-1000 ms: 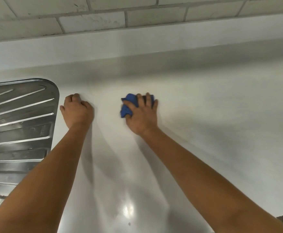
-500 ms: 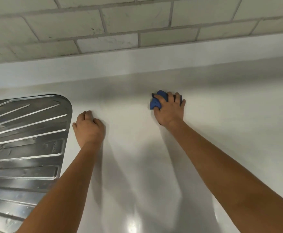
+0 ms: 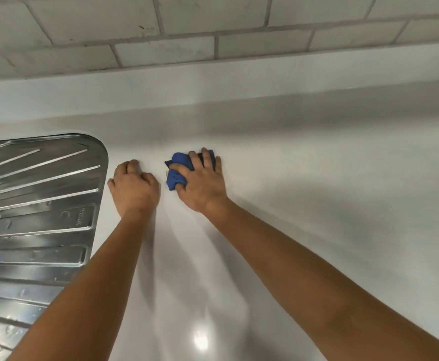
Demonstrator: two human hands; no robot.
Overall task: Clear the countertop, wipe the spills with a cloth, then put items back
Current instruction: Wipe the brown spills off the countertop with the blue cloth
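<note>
At the far left a ribbed steel drainboard (image 3: pixel 38 199) is set into the white countertop (image 3: pixel 317 194), and just beside its right edge the left hand (image 3: pixel 134 187) rests on the surface, fingers curled under and holding nothing. Close to its right, the right hand (image 3: pixel 201 182) presses a bunched blue cloth (image 3: pixel 177 171) flat against the countertop, fingers spread over it and thumb hooked at its near edge. A tiled wall (image 3: pixel 213 24) runs behind.
</note>
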